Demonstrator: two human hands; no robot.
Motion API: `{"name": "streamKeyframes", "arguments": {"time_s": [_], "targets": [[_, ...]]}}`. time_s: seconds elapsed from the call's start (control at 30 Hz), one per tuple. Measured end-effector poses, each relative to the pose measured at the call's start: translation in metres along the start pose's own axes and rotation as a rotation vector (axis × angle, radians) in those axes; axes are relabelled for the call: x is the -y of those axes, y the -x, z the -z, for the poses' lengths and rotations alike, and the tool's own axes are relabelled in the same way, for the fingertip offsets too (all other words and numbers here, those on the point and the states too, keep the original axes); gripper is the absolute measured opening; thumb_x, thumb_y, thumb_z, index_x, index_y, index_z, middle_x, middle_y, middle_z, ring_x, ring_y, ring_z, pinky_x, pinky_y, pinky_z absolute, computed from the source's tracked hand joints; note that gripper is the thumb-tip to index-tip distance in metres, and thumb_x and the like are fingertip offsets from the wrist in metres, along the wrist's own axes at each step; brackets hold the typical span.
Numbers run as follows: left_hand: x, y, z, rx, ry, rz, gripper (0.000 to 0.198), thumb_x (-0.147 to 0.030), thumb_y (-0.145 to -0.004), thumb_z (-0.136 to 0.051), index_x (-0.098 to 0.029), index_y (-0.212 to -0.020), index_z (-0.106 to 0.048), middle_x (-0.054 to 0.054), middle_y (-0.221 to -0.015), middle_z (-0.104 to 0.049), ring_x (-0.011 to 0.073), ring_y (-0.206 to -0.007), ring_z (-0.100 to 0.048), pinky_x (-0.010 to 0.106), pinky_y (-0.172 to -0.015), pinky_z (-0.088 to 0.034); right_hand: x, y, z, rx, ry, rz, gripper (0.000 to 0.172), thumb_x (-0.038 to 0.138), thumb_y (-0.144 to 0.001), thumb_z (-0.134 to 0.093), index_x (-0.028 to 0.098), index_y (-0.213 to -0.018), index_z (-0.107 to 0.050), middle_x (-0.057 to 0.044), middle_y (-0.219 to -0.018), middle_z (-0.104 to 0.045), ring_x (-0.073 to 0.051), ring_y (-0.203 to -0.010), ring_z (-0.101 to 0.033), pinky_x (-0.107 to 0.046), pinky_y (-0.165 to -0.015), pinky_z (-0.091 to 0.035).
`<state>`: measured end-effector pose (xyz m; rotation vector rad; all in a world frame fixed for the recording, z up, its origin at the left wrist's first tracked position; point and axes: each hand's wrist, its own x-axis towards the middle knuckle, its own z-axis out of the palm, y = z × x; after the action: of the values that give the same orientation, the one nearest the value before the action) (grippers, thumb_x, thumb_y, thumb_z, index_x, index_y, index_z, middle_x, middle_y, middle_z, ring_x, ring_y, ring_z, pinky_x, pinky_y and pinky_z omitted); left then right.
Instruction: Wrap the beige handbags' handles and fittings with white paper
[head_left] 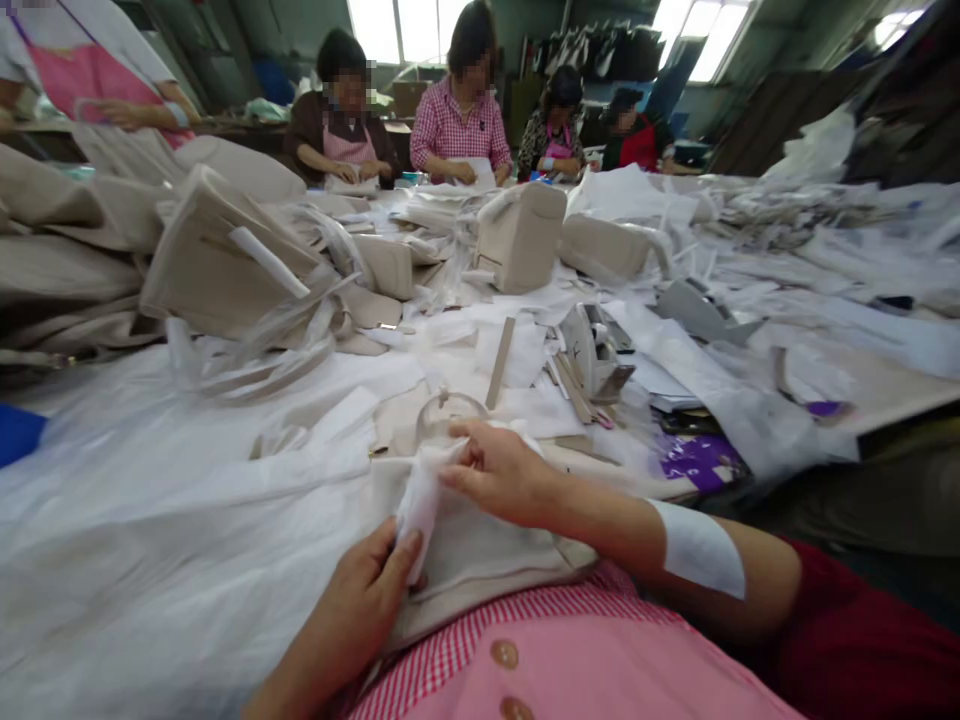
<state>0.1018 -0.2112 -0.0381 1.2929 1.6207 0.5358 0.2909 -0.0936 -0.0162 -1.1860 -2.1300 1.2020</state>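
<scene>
My left hand (367, 585) is closed on the lower end of a folded strip of thin white wrapping sheet (421, 505), thumb on top. Pinched at the strip's upper end are the fingers of my right hand (499, 470). Beneath both hands a beige bag (491, 555) lies flat against the table's near edge, touching my apron. Just beyond the right fingertips a curved, see-through wrapped handle (442, 410) stands up. What lies under the strip is hidden.
Beige bags (232, 250) are piled at left; an upright beige bag (521, 238) stands mid-table. A grey tape dispenser (592, 350) and a purple packet (697, 455) lie to the right. White sheeting (150, 540) covers the left side. Several co-workers (461, 110) sit across the table.
</scene>
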Motion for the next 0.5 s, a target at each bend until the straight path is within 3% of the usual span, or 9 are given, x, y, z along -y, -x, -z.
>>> {"name": "streamKeyframes", "arguments": {"time_s": [0.07,0.1,0.17,0.23,0.33,0.43,0.5], "targets": [[0.0,0.001,0.0,-0.002,0.049,0.027,0.044,-0.055,-0.092,-0.037,-0.018,-0.088,-0.06,0.001,-0.069,-0.061,0.0178,-0.064,-0.054,0.027,-0.061,-0.042,0.003,0.005,0.013,-0.099,0.191,0.235,0.047,0.032,-0.086,-0.062,0.015,-0.128,-0.051,-0.01,-0.103,-0.067,-0.019,-0.087,-0.062,-0.033,-0.079,-0.049],[-0.001,0.002,0.0,-0.009,0.062,0.032,0.044,-0.055,-0.092,-0.037,-0.018,-0.088,-0.06,0.001,-0.068,-0.061,0.0174,-0.063,-0.054,0.026,-0.06,-0.041,0.006,0.006,0.018,-0.087,0.289,0.381,0.048,0.031,-0.086,-0.063,0.015,-0.129,-0.051,-0.013,-0.115,-0.063,-0.022,-0.101,-0.06,-0.038,-0.088,-0.046],[-0.006,0.004,-0.002,-0.031,0.049,0.024,0.044,-0.055,-0.093,-0.037,-0.017,-0.087,-0.06,0.001,-0.067,-0.061,0.0171,-0.063,-0.054,0.026,-0.06,-0.041,0.012,0.007,0.021,0.021,0.469,0.669,0.047,0.03,-0.086,-0.064,0.019,-0.13,-0.052,-0.014,-0.137,-0.051,-0.028,-0.127,-0.045,-0.045,-0.102,-0.036],[-0.011,0.007,-0.003,-0.053,-0.001,0.0,0.045,-0.054,-0.094,-0.036,-0.017,-0.083,-0.06,0.002,-0.068,-0.061,0.0174,-0.063,-0.055,0.027,-0.06,-0.041,0.018,0.006,0.013,0.137,0.617,0.862,0.041,0.027,-0.089,-0.06,0.024,-0.129,-0.053,-0.01,-0.146,-0.044,-0.031,-0.138,-0.031,-0.05,-0.108,-0.028],[-0.014,0.01,-0.007,-0.07,-0.079,-0.022,0.045,-0.052,-0.095,-0.034,-0.018,-0.082,-0.06,0.003,-0.069,-0.063,0.0184,-0.065,-0.056,0.028,-0.063,-0.042,0.021,0.0,-0.009,0.18,0.777,0.986,0.025,0.021,-0.096,-0.045,0.019,-0.115,-0.062,-0.007,-0.141,-0.051,-0.03,-0.14,-0.028,-0.052,-0.11,-0.025],[-0.007,0.007,-0.008,-0.073,-0.134,-0.035,0.044,-0.052,-0.095,-0.031,-0.019,-0.089,-0.059,0.003,-0.071,-0.065,0.0206,-0.068,-0.058,0.03,-0.066,-0.044,0.016,-0.013,-0.024,0.205,0.842,1.067,0.024,0.02,-0.096,-0.044,0.019,-0.092,-0.068,-0.004,-0.119,-0.065,-0.03,-0.137,-0.033,-0.053,-0.111,-0.023],[0.0,0.0,-0.008,-0.057,-0.163,-0.044,0.043,-0.053,-0.094,-0.031,-0.02,-0.089,-0.058,0.004,-0.072,-0.066,0.022,-0.069,-0.06,0.031,-0.068,-0.046,0.011,-0.019,-0.024,0.212,0.862,1.105,0.026,0.02,-0.096,-0.045,0.021,-0.088,-0.069,-0.001,-0.105,-0.069,-0.03,-0.136,-0.035,-0.054,-0.112,-0.021]]}}
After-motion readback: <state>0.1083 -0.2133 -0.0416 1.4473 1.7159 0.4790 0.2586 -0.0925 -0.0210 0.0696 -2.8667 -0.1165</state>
